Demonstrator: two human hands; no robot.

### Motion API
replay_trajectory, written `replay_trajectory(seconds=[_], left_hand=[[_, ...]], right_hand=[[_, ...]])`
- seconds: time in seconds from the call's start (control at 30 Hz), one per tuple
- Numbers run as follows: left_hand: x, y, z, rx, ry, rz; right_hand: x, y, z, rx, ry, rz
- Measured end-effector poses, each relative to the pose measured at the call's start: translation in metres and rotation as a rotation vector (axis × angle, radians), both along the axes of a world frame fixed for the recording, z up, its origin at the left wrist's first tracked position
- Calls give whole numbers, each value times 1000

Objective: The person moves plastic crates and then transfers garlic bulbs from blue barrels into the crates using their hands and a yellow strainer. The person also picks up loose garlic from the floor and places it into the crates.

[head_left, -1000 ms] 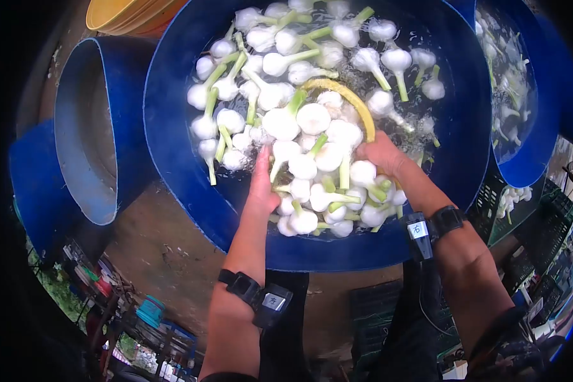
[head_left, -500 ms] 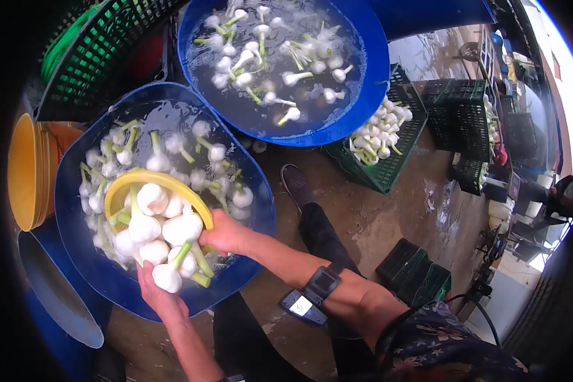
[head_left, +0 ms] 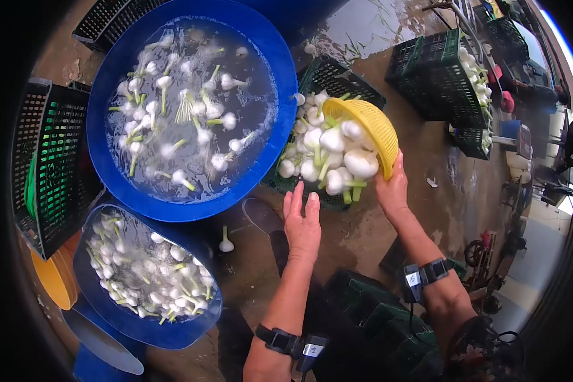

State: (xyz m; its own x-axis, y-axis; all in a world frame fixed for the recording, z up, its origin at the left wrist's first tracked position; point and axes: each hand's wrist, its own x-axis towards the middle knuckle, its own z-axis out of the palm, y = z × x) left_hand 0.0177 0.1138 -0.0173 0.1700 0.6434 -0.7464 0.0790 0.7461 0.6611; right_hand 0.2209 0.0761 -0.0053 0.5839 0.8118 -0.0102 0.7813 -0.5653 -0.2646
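Black plastic crate [head_left: 51,172] on your far left stands clear of the tubs, something bright green inside. Orange bucket [head_left: 54,280] sits just below it, against the small blue tub [head_left: 172,337], which has garlic crowded in water; its wall presumably keeps the bulbs corralled. Large blue tub [head_left: 285,108] next, garlic spread looser, stems at all angles since they float free. One loose bulb [head_left: 226,245] is on the floor, outside any container.

Your left hand [head_left: 304,232]: fingers spread wide, nothing held, near edge of the green crate [head_left: 331,73]. Looks like a guard beside the bulbs, ready if one rolls.

Garlic bulbs [head_left: 332,140] are heaped in that crate and across the mouth of the yellow basket [head_left: 374,124]. Basket is tipped on its side, mouth toward the crate, so gravity does the work; its holes should shed water.

Your right hand [head_left: 393,191] is closed on the basket's lower rim, which sets the tilt. Stacked crates [head_left: 423,76] with more garlic stand beyond, well apart.
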Motion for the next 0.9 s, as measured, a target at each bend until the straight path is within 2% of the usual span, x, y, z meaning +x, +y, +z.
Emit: replay_trajectory(seconds=[0.03, 0.1, 0.17, 0.23, 0.27, 0.3, 0.33, 0.37, 0.4, 0.43, 0.47, 0.5, 0.57, 0.6, 0.63, 0.67, 0.73, 0.77, 0.8, 0.83, 0.87, 0.9], left_hand=[[-10, -4, -12, 78, 32, -72], [-49, -9, -12, -6, -104, 92], [-116, -25, -23, 131, 42, 47], [-189, -34, -21, 181, 189, 115], [-229, -40, -22, 180, 308, 121], [-276, -53, -34, 100, 321, 161], [-309, -53, -32, 15, 327, 243], [-341, -56, -43, -11, 399, 244], [-380, -66, -46, -52, 513, 251], [-418, -82, -53, -97, 600, 271], [-454, -89, -66, -139, 693, 294], [-491, -98, -79, -73, 808, 228], [-550, -96, -92, 1, 951, 136], [-571, -87, -93, 14, 989, 126], [-598, -82, -102, 89, 1097, 50], [-625, -74, -114, 169, 1202, -32], [-665, -50, -123, 218, 1220, -57], [-682, -46, -135, 135, 1231, -71], [-695, -44, -149, 56, 1238, -83], [-702, -51, -165, 41, 1099, -30], [-701, -64, -180, -64, 1089, -102], [-698, -69, -193, -137, 1007, -134]], right_hand=[[22, 7, -14, -41, -109, -7], [50, 34, -12, -135, -257, -73], [57, 52, 7, -116, -351, -163], [68, 50, 25, -46, -486, -116], [65, 48, 38, -36, -429, -163], [74, 38, 40, 70, -519, -35], [49, 40, 64, 137, -340, -1], [15, 40, 81, 192, -229, -71], [-21, 42, 89, 271, -130, -26], [-69, 40, 106, 64, 182, -217], [-128, 43, 102, 162, 321, -59], [-202, 57, 109, 38, 439, 3], [-307, 83, 73, 74, 269, 769], [-381, 101, 60, 106, 406, 812], [-433, 113, 38, 78, 345, 941], [-481, 129, 13, 15, 353, 963], [-564, 164, -57, 142, 21, 1101], [-592, 173, -88, 99, -151, 1181], [-607, 178, -103, 68, -208, 1241], [-611, 179, -111, -72, -127, 1216], [-614, 175, -117, -221, -47, 1183], [-603, 167, -128, -243, -63, 1189]])
